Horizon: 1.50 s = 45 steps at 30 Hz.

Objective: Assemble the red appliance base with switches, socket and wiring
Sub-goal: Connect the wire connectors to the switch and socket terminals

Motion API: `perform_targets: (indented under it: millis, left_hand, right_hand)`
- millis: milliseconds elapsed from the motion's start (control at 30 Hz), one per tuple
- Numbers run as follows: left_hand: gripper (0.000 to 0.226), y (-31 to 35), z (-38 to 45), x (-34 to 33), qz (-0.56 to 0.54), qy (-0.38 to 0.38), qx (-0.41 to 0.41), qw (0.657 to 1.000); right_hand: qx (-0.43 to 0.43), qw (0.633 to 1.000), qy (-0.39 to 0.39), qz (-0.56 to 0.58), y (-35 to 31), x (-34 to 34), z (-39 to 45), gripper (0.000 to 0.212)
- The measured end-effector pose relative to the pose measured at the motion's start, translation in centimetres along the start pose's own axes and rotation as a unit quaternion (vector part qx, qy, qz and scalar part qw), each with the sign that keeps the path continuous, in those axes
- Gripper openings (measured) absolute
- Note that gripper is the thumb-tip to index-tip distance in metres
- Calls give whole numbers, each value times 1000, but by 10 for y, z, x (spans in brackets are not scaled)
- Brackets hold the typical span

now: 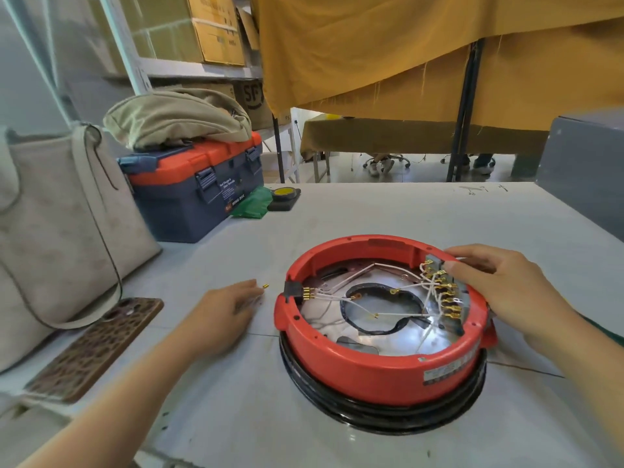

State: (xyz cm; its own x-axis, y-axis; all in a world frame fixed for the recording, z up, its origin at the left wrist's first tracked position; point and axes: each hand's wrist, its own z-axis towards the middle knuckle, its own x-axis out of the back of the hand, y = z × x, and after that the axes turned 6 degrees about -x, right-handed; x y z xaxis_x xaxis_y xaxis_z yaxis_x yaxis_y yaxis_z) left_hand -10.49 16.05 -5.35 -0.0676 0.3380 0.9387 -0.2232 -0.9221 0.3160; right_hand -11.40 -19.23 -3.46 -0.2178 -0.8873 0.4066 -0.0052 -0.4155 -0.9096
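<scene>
The red appliance base (381, 363) sat upside down on the grey worktop (371, 211), near-right of centre, w/ a black ring (381, 420) under it. Inside, white wires (395, 314) ran over a shiny metal plate (401, 339). A black socket (291, 289) w/ brass pins was set in the left wall of the base. A row of grey switches (454, 292) w/ brass terminals stood along the right wall.

The right hand (506, 295) lay over the right rim; its fingers (454, 266) were curled and touched the far end of the switch row, thumb on the rim. It could not be told if they really pinched it. The left hand (223, 315) rested on the worktop, left of the base and apart from it, fingers loosely together and blurred. A small brass terminal (265, 285) was just beyond its fingertips; touching or not could not be told.

At the far left stood a blue and orange toolbox (199, 194) w/ a beige cloth (179, 118) on top. A beige bag (57, 211) and a phone (98, 346) in a patterned case were at the left side.
</scene>
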Motion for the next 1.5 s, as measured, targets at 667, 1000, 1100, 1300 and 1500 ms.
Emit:
perform_targets:
  millis: [667, 1000, 1100, 1300, 1500]
  left_hand:
    - [17, 3, 11, -5, 10, 99, -10, 995]
    - [14, 43, 3, 32, -103, 199, -83, 971]
    - [14, 62, 0, 41, -117, 207, -132, 962]
    - [13, 88, -3, 45, -99, 174, -227, 953]
    - [14, 108, 4, 39, -96, 137, -262, 950]
  right_hand:
    - [-11, 1000, 3, -11, -3, -1, 0, 19]
    - [-15, 999, 47, -10, -5, -9, -3, 25]
    - [-13, 997, 73, -25, -7, -14, -3, 24]
    - [-10, 996, 82, -22, -7, -21, -5, 28]
    - [-13, 998, 52, -16, -7, -18, -5, 31]
